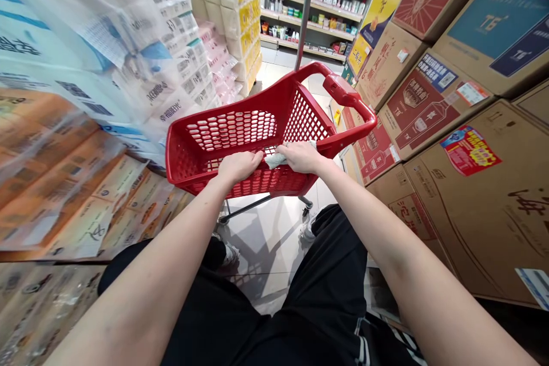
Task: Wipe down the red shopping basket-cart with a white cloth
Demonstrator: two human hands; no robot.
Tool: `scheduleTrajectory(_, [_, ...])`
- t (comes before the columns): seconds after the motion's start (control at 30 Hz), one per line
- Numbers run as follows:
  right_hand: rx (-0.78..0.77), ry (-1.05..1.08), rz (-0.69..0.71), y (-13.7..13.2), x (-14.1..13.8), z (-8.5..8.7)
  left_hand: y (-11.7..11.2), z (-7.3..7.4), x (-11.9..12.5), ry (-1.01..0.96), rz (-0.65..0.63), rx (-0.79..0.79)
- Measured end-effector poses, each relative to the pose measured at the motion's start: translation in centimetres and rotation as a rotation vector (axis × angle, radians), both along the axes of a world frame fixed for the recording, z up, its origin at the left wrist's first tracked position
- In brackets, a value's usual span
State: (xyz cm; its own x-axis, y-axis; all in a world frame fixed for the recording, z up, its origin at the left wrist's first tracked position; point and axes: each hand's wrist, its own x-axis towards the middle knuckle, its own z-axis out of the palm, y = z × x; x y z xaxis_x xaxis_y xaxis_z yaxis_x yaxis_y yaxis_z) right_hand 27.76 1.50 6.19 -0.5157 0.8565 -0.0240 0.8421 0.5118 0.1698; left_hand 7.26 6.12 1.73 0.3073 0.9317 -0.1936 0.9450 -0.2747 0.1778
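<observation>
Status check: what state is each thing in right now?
red basket: nothing visible inside.
handle: raised.
white cloth: crumpled on the near rim.
left hand: gripping the near rim.
right hand: closed on white cloth.
cardboard boxes: closed, stacked.

Crumpled white cloth [275,159] @ red cart [305,117] rim

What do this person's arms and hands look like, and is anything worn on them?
The left forearm and right forearm are bare to the picture's edge; no sleeve shows. The left hand and right hand wear no gloves, and no watch, bracelet or ring is visible. Below them are black trousers with white stripes.
</observation>
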Motion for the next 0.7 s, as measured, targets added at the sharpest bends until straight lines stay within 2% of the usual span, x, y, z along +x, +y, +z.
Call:
scheduleTrajectory(0.23, [0.066, -0.003, -0.016, 0.9, 0.2, -0.6, 0.7, -0.5, 0.0, 0.006, -0.028, -0.024])
scheduleTrajectory(0.47, [0.120, 0.017, -0.128, 1.0, -0.7, -1.3, 1.0, -0.6, -0.2, -0.021, -0.047, -0.076])
scheduleTrajectory(0.7, [0.102, 0.073, -0.230, 1.3, -0.9, -1.0, 1.7, -0.9, 0.0, -0.058, -0.101, -0.130])
